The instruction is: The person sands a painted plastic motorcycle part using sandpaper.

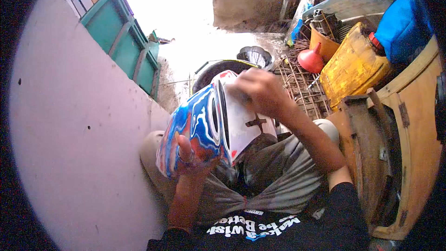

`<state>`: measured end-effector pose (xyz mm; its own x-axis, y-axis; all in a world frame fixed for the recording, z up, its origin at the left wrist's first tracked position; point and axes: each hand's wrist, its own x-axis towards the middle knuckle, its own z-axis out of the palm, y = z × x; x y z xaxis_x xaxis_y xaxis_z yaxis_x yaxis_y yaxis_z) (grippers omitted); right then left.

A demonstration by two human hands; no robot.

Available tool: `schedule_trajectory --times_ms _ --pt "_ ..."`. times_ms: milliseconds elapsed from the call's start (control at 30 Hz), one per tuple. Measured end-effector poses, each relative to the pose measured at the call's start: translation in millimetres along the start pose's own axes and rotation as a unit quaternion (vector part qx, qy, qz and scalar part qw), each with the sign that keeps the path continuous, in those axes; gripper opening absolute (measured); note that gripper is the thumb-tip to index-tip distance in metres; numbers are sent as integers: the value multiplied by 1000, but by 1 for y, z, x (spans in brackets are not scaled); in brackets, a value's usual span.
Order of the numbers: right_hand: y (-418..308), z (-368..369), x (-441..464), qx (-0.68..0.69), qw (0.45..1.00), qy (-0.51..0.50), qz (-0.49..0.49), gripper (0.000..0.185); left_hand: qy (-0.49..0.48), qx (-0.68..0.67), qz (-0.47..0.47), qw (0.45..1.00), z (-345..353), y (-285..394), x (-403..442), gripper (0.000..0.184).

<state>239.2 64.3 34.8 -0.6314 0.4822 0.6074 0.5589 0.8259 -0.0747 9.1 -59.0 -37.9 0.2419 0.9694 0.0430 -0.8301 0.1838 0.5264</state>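
A curved shell, painted in swirls of blue, red and white, rests tilted over my lap. Its right part is a white panel with a dark cross-shaped mark. Whether it is a helmet or a body panel I cannot tell. My left hand grips the shell's lower near side, thumb on the painted surface. Over the top of the white panel, my right hand is bent and blurred by motion, its fingers closed. A dark patch shows under those fingers, but I cannot make out what it is.
A yellow jerrycan, a blue container and a red funnel stand at the right, beside a rusty wire grid. A black basin lies ahead. A wall closes in the left; wooden furniture stands right.
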Motion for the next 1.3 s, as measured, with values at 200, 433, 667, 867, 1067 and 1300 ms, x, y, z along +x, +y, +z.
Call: schedule_trajectory --times_ms 200,433,667,867,1067,1300 --pt "-56 -13 7 185 963 30 -192 23 -2 1 0 1000 0 0 0 115" --pt "-35 -10 2 153 984 6 -86 19 -4 0 0 1000 1 -2 0 114" --pt "4 -8 3 -44 996 -70 24 17 -3 1 -3 1000 1 -2 3 114" --pt "-21 1 0 142 985 -2 -100 15 3 2 -4 1000 -1 -2 -1 113" --pt "-43 -10 4 191 972 11 -140 19 -1 1 -6 1000 -3 -4 0 113" --pt "2 -7 -5 34 999 -35 -12 22 0 0 -8 1000 -3 0 0 112"
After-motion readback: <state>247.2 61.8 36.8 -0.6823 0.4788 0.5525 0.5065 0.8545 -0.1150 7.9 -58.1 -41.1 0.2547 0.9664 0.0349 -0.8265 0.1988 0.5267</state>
